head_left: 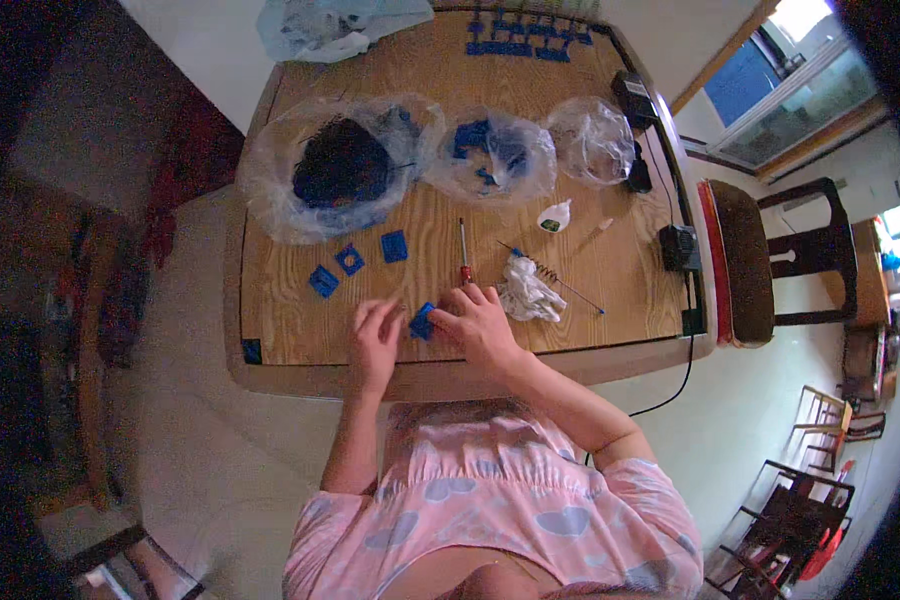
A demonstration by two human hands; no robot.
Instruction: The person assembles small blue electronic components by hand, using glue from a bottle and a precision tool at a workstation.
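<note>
A small blue plastic piece [422, 321] is held near the table's front edge by my right hand [482, 326], its thumb and fingers closed on the piece. Just to its left, my left hand [374, 335] has its fingers bent together in a pinch; whatever is in them is too small to name. Beyond my right hand lies a screwdriver [465, 272] with a red handle, its shaft pointing away from me. Three flat blue pieces rest farther left: one square [395, 246], one with a round hole [349, 260] and one near the left [323, 281].
A crumpled white cloth [530, 292] and a thin rod with a spring [548, 272] lie right of my hands. Behind stand a small white bottle [554, 217] and clear bags of dark parts [342, 165] and blue parts [490, 150]. Blue assemblies [525, 45] line the far edge.
</note>
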